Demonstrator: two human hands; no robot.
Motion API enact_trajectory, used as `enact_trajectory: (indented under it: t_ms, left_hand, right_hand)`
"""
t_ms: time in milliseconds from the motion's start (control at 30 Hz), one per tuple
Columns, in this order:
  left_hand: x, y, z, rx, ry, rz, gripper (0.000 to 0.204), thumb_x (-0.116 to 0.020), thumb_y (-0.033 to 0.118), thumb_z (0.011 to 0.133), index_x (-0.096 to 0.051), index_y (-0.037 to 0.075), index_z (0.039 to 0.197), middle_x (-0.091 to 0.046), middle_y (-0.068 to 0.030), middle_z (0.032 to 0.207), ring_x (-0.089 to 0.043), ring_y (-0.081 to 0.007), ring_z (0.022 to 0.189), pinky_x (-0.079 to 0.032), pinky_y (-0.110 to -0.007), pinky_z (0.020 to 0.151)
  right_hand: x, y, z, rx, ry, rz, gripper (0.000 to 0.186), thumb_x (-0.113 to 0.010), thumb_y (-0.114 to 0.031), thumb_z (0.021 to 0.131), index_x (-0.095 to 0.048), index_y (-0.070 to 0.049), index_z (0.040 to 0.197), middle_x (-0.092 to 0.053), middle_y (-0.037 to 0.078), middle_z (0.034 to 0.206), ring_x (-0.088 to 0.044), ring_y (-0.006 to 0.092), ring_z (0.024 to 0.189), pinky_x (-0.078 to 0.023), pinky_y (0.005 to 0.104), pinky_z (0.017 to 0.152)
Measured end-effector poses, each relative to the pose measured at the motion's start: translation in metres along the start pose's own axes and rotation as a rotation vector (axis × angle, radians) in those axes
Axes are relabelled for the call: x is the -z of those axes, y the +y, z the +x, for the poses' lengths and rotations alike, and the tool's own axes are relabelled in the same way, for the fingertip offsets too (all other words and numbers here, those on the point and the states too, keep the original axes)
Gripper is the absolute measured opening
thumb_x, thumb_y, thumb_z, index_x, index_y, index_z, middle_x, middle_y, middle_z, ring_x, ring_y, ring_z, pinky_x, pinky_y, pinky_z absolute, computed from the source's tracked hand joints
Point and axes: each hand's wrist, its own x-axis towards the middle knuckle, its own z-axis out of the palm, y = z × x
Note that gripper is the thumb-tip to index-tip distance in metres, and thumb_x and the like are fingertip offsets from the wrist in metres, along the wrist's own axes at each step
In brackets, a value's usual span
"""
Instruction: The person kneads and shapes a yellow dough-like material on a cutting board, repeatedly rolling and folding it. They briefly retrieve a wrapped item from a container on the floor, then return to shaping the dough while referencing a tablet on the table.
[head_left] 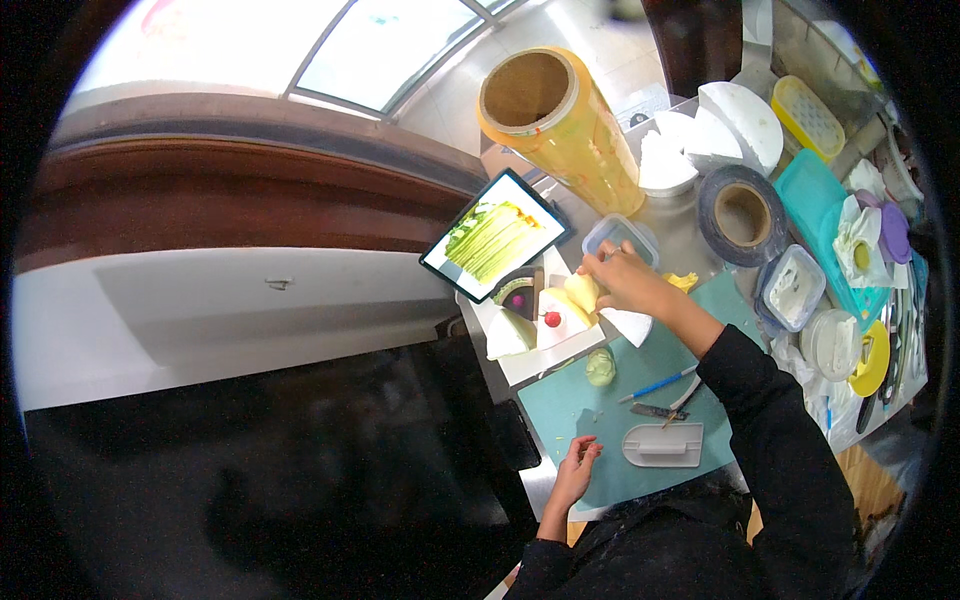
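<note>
My right hand (628, 283) reaches across the teal mat (722, 310) to the near side of a clear plastic tub (620, 240). Its fingers are bent together; whatever they pinch is hidden. Just left of it, a yellow lump (581, 292) sits by a white piece topped with a red berry-like ball (552, 319), both in a white tray (560, 350). Over the mat's left near part, my left hand (577, 468) is loosely open and holds nothing. Between the hands lies a pale green rounded lump (600, 367). A grey smoother with a handle (663, 445) rests right of my left hand.
A blue pen-like tool (657, 384) and a small dark blade (660, 411) lie on the mat. Behind the tray leans a tablet (497, 235) showing green stalks. A tall yellow film roll (590, 150), a dark tape roll (742, 216) and white foam blocks (742, 125) crowd the far side.
</note>
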Motion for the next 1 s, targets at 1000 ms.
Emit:
enact_trajectory:
  t_ms: [1000]
  left_hand:
    - [-0.041,0.053,-0.048,-0.297,-0.271,-0.573,0.036,-0.048,0.023,0.089,-0.041,0.002,0.117,-0.054,-0.0126,0.107,-0.056,-0.0223,0.099,-0.05,-0.037,0.076]
  right_hand:
    - [-0.001,0.005,-0.141,-0.211,0.67,-0.186,0.048,-0.067,-0.014,0.069,-0.049,-0.002,0.112,-0.051,0.017,0.104,-0.051,0.0339,0.096,-0.044,0.0386,0.081]
